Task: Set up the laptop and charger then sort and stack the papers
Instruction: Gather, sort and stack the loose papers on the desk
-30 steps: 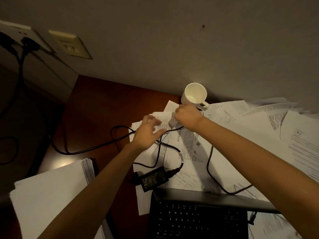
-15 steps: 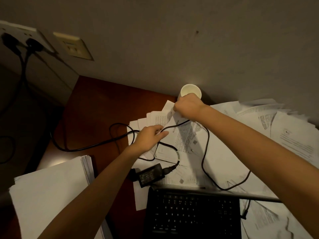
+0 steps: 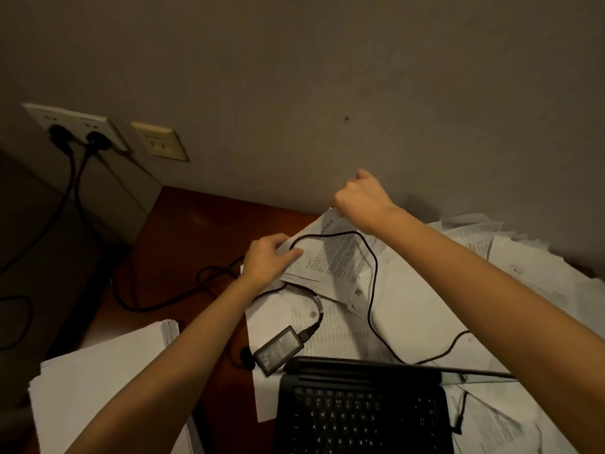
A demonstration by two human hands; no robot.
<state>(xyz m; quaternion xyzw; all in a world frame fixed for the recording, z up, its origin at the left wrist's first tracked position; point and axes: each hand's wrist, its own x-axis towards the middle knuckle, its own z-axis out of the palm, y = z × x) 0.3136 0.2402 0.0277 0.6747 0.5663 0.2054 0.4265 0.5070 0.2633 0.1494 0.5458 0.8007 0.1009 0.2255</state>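
My right hand [image 3: 361, 199] is raised near the grey wall, fingers curled tight, pinching the far corner of a white printed sheet of paper [image 3: 330, 257] and lifting it off the pile. My left hand [image 3: 270, 258] grips the sheet's left edge, thumb on top and fingers curled under it. A thin black charger cable [image 3: 371, 290] loops over the lifted sheet and runs down to the black rectangular power brick [image 3: 279, 350], which lies on loose papers just beside the far left corner of the open black laptop [image 3: 361, 417]. The laptop sits at the near edge of the dark reddish wooden desk [image 3: 183, 244], its keyboard facing me. More white sheets are scattered [image 3: 523, 276] to the right. A neat stack of white papers [image 3: 98, 381] rests at the near left. Two black plugs sit in the white wall socket [image 3: 70, 121].
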